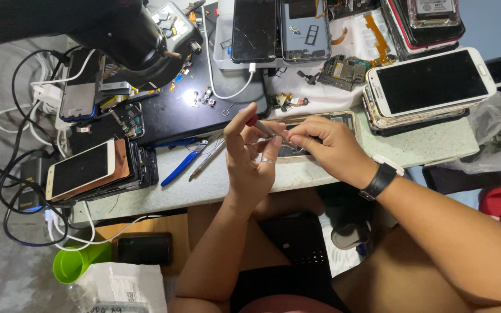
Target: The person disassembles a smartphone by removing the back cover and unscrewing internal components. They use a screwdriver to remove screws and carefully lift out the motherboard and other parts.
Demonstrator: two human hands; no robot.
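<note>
Your left hand (249, 156) pinches a thin metal screwdriver with a red cap (265, 128), slanting down-right toward the opened gold-framed phone (320, 134) on the table edge. Your right hand (326, 148), fingers bunched, pinches at its tip, sitting nearer the phone.

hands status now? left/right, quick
Left hand: closed on a red-capped screwdriver.
Right hand: fingers pinched at the screwdriver's tip, over an opened phone; whether it grips anything cannot be told.

my tool (269, 130): thin metal shaft, red tip | phone (430, 81): glossy glass, white plastic | bench (430, 145): matt speckled stone-look | pliers (182, 165): blue plastic grips
</note>
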